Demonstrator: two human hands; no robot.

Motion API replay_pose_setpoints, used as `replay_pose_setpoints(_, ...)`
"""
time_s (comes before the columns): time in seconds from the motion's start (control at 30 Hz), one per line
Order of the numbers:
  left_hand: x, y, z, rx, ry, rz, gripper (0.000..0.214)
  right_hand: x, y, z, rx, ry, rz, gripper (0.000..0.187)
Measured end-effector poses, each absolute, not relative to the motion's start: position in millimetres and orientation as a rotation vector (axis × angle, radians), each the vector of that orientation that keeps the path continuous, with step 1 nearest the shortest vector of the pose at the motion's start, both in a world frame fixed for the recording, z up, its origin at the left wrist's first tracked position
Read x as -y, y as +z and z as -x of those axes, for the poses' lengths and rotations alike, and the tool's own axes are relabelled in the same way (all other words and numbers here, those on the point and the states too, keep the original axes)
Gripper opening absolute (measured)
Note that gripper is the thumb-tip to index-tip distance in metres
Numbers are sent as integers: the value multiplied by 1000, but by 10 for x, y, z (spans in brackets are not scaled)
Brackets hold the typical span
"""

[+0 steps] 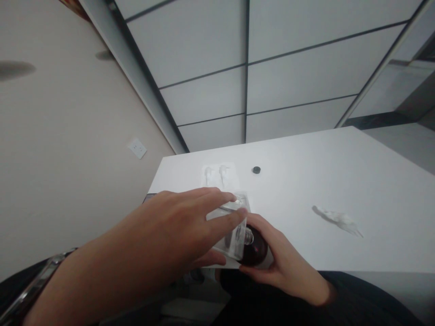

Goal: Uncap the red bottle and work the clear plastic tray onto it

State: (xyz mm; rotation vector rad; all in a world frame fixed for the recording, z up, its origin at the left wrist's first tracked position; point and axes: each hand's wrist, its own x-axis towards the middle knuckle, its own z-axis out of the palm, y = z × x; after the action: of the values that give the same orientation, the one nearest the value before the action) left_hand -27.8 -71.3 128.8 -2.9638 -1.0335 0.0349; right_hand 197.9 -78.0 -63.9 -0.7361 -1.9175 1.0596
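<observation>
My left hand point(170, 231) grips a clear plastic container point(231, 226) at the near edge of the white table point(340, 181), fingers over its top and thumb beneath. My right hand point(285, 262) is wrapped round a small dark bottle point(254, 246) with a clear neck, held against the container's lower end. A watch sits on my left wrist point(41, 276).
A clear blister tray point(219, 174) lies just beyond the container. A small dark round cap point(256, 170) sits farther back. A crumpled white tissue point(338, 218) lies to the right. A wall with a socket point(137, 148) runs along the left.
</observation>
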Motion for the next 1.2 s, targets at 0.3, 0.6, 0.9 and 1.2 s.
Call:
replay_pose_setpoints(0.3, 703, 1312, 195, 999, 67, 2919, 39, 776, -639, -1974, 1918, 1056, 744, 74)
replay_pose_setpoints(0.6, 698, 1368, 103, 1015, 78, 2886, 27, 781, -635, -1969, 1917, 1052, 746, 73)
replay_pose_setpoints(0.9, 690, 1392, 37, 989, 146, 2867, 31, 795, -637, -1981, 1921, 1051, 749, 74)
replay_pose_setpoints(1.2, 696, 1367, 72, 1027, 104, 2895, 28, 786, -635, -1962, 1921, 1054, 779, 74)
